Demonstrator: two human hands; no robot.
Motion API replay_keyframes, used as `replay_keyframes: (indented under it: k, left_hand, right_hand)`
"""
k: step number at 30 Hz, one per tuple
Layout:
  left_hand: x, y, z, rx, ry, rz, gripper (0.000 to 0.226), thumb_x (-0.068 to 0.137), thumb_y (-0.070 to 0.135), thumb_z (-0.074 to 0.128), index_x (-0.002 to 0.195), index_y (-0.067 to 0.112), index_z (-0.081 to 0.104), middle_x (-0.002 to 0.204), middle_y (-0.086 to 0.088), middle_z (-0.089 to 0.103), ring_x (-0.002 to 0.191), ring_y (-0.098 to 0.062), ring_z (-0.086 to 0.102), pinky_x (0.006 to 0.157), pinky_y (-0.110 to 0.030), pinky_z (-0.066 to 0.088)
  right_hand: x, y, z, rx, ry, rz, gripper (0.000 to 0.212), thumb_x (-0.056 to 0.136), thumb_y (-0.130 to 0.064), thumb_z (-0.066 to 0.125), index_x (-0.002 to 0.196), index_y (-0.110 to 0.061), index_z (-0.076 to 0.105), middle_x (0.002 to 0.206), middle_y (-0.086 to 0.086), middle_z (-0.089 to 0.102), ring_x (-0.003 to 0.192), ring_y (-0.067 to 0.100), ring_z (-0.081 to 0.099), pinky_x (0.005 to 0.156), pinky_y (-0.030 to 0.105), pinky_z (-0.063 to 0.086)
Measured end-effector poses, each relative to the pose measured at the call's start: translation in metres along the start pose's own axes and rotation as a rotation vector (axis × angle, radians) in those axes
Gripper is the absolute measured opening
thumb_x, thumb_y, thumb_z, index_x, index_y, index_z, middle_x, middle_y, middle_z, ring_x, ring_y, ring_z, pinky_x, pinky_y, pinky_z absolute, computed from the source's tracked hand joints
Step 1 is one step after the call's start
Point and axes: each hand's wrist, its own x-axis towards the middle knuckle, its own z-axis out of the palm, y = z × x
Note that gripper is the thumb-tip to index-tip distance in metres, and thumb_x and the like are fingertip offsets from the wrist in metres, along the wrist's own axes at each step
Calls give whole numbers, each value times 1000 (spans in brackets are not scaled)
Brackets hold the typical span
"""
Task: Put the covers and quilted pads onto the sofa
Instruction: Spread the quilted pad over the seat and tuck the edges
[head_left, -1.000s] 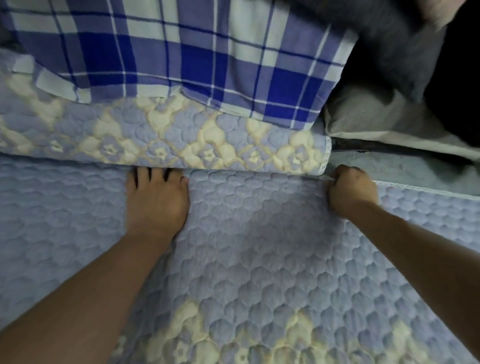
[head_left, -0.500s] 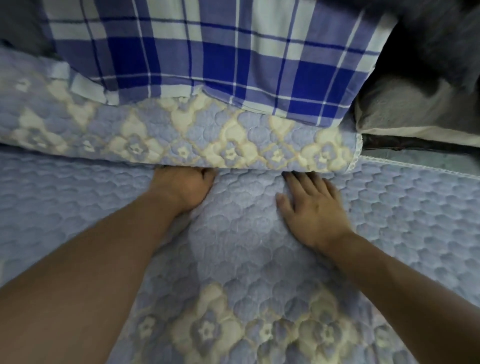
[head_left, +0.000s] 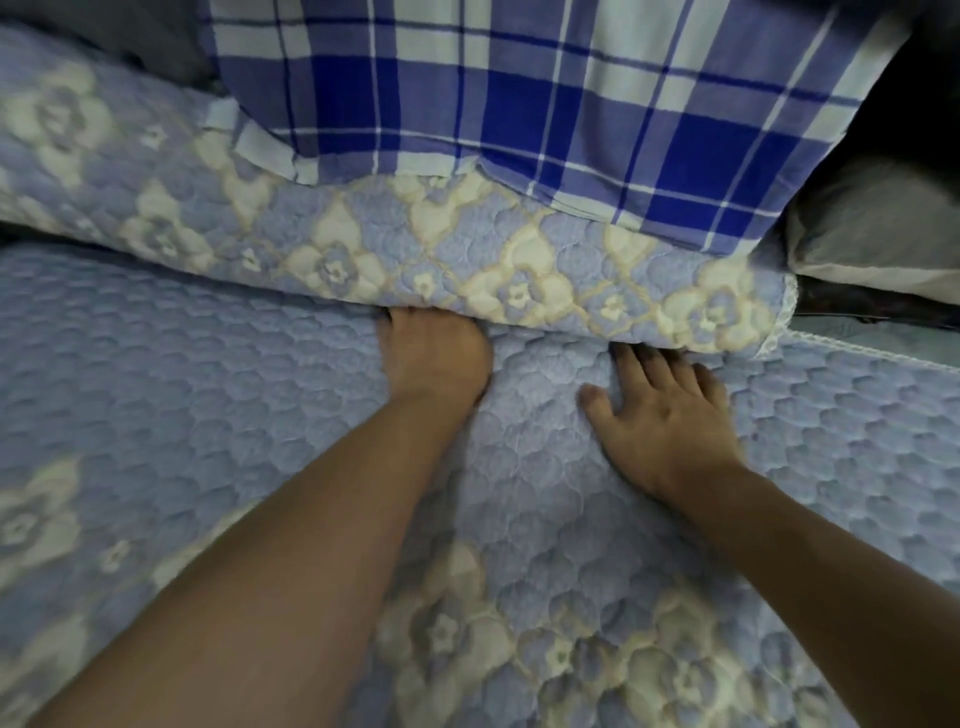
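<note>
Seat pad (head_left: 208, 395): a blue quilted pad with cream flowers lies flat over the sofa seat and fills the lower part of the view from the left edge to the right.
Back pad (head_left: 363, 249): a second quilted pad in the same blue and cream pattern bulges forward over the back edge of the seat pad, running from the left edge to a lace-trimmed end on the right.
Left hand (head_left: 434, 358): it rests knuckles-up on the seat pad with its fingers pushed out of sight into the crease under the back pad. Whether they grip anything there, I cannot tell.
Checked cloth (head_left: 519, 93): a blue and white checked fabric hangs over the top of the back pad, centre to right.
Right hand (head_left: 662, 410): it lies flat on the seat pad, fingers straight and spread, thumb out to the side. The fingertips reach the crease just beneath the back pad's lower edge.
Grey cushion (head_left: 872, 228): it sits at the far right, beside the checked cloth and above the white-trimmed edge of the seat pad.
</note>
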Motion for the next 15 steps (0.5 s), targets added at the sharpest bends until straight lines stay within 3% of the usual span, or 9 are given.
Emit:
replay_keyframes:
  k: [2, 4, 7, 9, 11, 13, 15]
  left_hand:
    - [-37, -8, -3, 60, -13, 194, 64, 102, 39, 11, 137, 4, 51, 145, -22, 45, 135, -41, 38, 114, -54, 29]
    - [-87, -23, -12, -172, -2, 275, 58, 102, 40, 31, 150, 7, 36, 158, -18, 27, 147, -35, 24, 121, -49, 25]
    - [-76, -43, -22, -319, 234, 317, 55, 91, 28, 61, 141, 11, 45, 144, -19, 35, 131, -37, 38, 108, -47, 39]
    - [-34, -43, -25, -310, 309, 331, 45, 90, 28, 62, 133, 15, 53, 130, -17, 44, 115, -34, 46, 97, -49, 46]
    - [-2, -43, -27, -278, 256, 396, 37, 96, 32, 57, 130, 19, 54, 124, -10, 48, 104, -28, 52, 84, -47, 52]
    - [7, -52, -18, -242, 296, 468, 36, 99, 32, 54, 133, 19, 52, 125, -8, 48, 102, -27, 55, 80, -45, 53]
    - [9, -59, -8, -202, 357, 484, 42, 97, 31, 56, 136, 17, 50, 127, -10, 49, 106, -31, 55, 86, -46, 51]
  right_hand:
    - [3, -4, -2, 3, -13, 10, 70, 96, -63, 22, 156, -26, 22, 161, 1, 26, 149, 26, 17, 123, 47, 9]
    - [0, -7, -1, 2, 48, 1, 69, 95, -61, 21, 152, -23, 28, 157, 4, 33, 146, 27, 23, 123, 49, 12]
    - [-10, -9, 4, 31, 221, -51, 59, 97, -50, 33, 143, -15, 44, 143, 10, 50, 136, 32, 40, 119, 48, 25]
    - [-14, -10, 8, 96, 432, -160, 43, 96, -30, 47, 130, -6, 57, 123, 16, 60, 114, 36, 53, 103, 50, 41]
    - [-14, -9, 11, 125, 643, -283, 32, 93, -14, 54, 120, 1, 61, 114, 18, 59, 100, 38, 54, 89, 49, 45]
    - [-6, -10, 10, 130, 667, -317, 40, 92, -16, 56, 128, 1, 58, 123, 19, 56, 108, 39, 53, 96, 49, 43]
    - [7, -10, 6, 131, 636, -272, 46, 94, -25, 55, 135, -3, 53, 124, 18, 55, 111, 37, 51, 98, 47, 40]
